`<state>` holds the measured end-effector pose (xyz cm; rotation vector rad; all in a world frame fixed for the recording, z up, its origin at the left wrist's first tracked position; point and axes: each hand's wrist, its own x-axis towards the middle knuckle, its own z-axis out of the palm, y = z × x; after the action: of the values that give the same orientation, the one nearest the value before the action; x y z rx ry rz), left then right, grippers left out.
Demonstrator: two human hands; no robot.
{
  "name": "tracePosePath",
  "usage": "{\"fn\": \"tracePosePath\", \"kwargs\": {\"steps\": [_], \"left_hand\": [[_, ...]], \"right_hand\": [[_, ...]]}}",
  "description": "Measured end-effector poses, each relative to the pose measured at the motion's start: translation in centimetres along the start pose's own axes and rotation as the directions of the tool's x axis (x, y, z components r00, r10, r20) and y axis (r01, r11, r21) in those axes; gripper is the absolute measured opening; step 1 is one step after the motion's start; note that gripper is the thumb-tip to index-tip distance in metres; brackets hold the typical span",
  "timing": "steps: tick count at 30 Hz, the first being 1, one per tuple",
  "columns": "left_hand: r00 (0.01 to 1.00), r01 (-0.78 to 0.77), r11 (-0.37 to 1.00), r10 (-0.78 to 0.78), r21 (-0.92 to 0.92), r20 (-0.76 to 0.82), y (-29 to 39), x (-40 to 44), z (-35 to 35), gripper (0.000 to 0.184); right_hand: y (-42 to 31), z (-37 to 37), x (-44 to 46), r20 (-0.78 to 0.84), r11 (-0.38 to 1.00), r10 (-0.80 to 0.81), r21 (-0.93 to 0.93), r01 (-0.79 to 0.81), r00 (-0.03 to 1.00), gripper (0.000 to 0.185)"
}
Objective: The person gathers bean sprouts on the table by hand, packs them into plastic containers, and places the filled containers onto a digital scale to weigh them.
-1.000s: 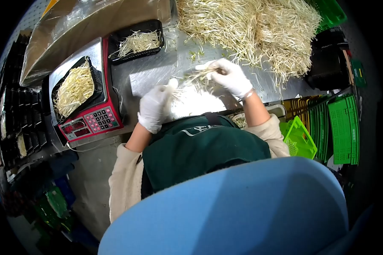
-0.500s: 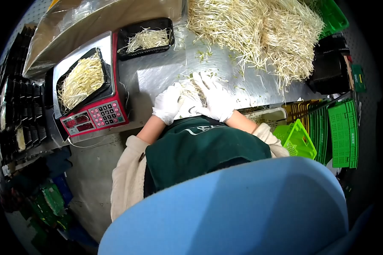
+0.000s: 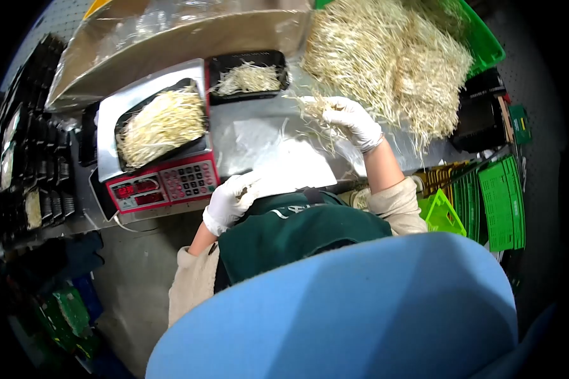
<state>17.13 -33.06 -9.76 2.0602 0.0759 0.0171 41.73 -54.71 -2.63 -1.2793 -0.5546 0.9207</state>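
Splaying leftward, the held sprouts [image 3: 315, 111]

Green crates [image 3: 502, 203] stand at the right, beside a lime-green basket [image 3: 444, 216].

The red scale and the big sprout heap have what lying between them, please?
The head view shows a black tray with sprouts between the scale and the heap; nearer the heap, the right hand holds a loose clump.

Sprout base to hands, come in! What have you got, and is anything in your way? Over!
Right hand: gripping loose sprouts. Left hand: low beside red scale, grip unclear. Nothing seen blocking between hands. Over.
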Motion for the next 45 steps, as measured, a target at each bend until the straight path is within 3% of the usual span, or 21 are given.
{"fn": "tracePosePath", "kwargs": {"steps": [3,5,10,12,13,14,19,21,22,24,26,28,30,32,34,36,38,40,42,43,45], "left_hand": [[0.961,-0.197,0.925,0.116,-0.324,-0.252,1.4,-1.8,-4.7,0.026],[0.828,-0.435,0.798,0.172,-0.417,-0.534,2.6,-3.2,-7.6,0.014],[0.466,-0.422,0.905,0.167,-0.052,-0.869,0.2,-6.3,-13.4,0.027],[0.424,-0.44,0.889,0.082,-0.126,-0.902,-0.1,-7.3,-14.4,0.028],[0.447,-0.465,0.871,0.074,-0.16,-0.892,-1.0,-8.1,-15.2,0.025],[0.426,-0.484,0.855,0.042,-0.188,-0.904,-1.7,-8.6,-15.7,0.026],[0.373,-0.425,0.887,-0.009,-0.179,-0.928,-4.8,-11.6,-19.7,0.033],[0.338,-0.315,0.939,-0.023,-0.136,-0.941,-5.6,-12.2,-21.8,0.038],[0.363,-0.319,0.933,-0.042,-0.166,-0.931,-6.1,-12.2,-22.8,0.041],[0.376,-0.189,0.975,-0.036,-0.114,-0.926,-4.3,-9.7,-23.5,0.047],[0.583,-0.218,0.975,0.104,-0.032,-0.805,-1.9,-5.9,-22.1,0.058],[0.818,-0.03,0.893,0.281,0.45,-0.502,2.1,-2.3,-21.0,0.072],[0.899,-0.06,0.733,0.335,0.677,-0.283,3.3,1.3,-19.8,0.086],[0.92,-0.043,0.692,0.308,0.721,-0.241,2.3,3.2,-18.9,0.086],[0.972,-0.087,0.711,0.214,0.698,-0.096,1.8,3.4,-19.2,0.084],[0.987,-0.015,0.728,0.12,0.686,-0.105,2.2,3.9,-19.1,0.082],[0.999,0.043,0.769,-0.019,0.637,-0.045,3.1,4.4,-20.0,0.082],[0.996,0.088,0.648,-0.035,0.757,-0.085,4.5,4.1,-20.0,0.085],[0.981,0.06,0.625,0.108,0.778,-0.163,2.5,3.5,-19.6,0.086],[0.979,0.049,0.676,0.114,0.736,-0.171,2.3,3.5,-19.6,0.087],[0.973,0.044,0.65,0.143,0.759,-0.18,2.5,3.6,-19.5,0.089]], "right_hand": [[-4.5,4.8,3.6,0.122,0.998,-0.056,0.006,0.055,0.991,0.049],[-7.0,8.7,6.6,0.242,0.987,-0.155,0.006,0.158,0.958,0.049],[-8.5,18.4,14.3,0.486,0.898,-0.186,-0.268,0.349,0.854,0.042],[-6.8,20.3,16.3,0.543,0.454,-0.116,-0.716,0.531,0.832,0.04],[-5.4,20.8,17.3,0.634,0.388,-0.145,-0.669,0.634,0.759,0.047],[-4.7,20.5,17.3,0.695,0.082,-0.246,-0.68,0.729,0.676,0.057],[-8.1,18.7,13.1,0.558,0.133,-0.38,-0.756,0.641,0.738,0.061],[-5.5,15.9,11.8,0.322,0.526,-0.465,-0.649,0.55,0.825,0.056],[-3.8,15.5,11.5,0.169,0.717,-0.498,-0.472,0.513,0.85,0.051],[-1.3,14.1,12.0,-0.041,0.861,-0.444,-0.297,0.414,0.895,0.048],[-1.2,15.7,13.9,0.098,0.796,-0.52,-0.303,0.524,0.848,0.05],[-2.3,18.0,15.5,0.311,0.634,-0.543,-0.458,0.623,0.78,0.052],[-3.5,21.3,14.5,0.34,0.381,-0.276,-0.82,0.427,0.899,0.052],[-1.4,22.9,14.2,0.313,0.273,-0.254,-0.885,0.378,0.915,0.05],[1.2,22.8,14.6,0.37,0.18,-0.493,-0.842,0.508,0.787,0.046],[0.3,22.8,14.8,0.336,0.263,-0.416,-0.845,0.465,0.845,0.046],[-2.1,23.0,15.3,0.371,0.097,-0.049,-0.922,0.374,0.928,0.045],[-0.7,22.1,14.6,0.408,-0.029,-0.424,-0.898,0.439,0.808,0.05],[-1.0,21.3,14.0,0.4,-0.029,-0.504,-0.894,0.447,0.766,0.057],[-3.1,21.1,13.8,0.385,0.172,-0.386,-0.863,0.475,0.838,0.062],[-4.2,19.9,14.7,0.415,0.143,-0.45,-0.841,0.522,0.791,0.064]]}}
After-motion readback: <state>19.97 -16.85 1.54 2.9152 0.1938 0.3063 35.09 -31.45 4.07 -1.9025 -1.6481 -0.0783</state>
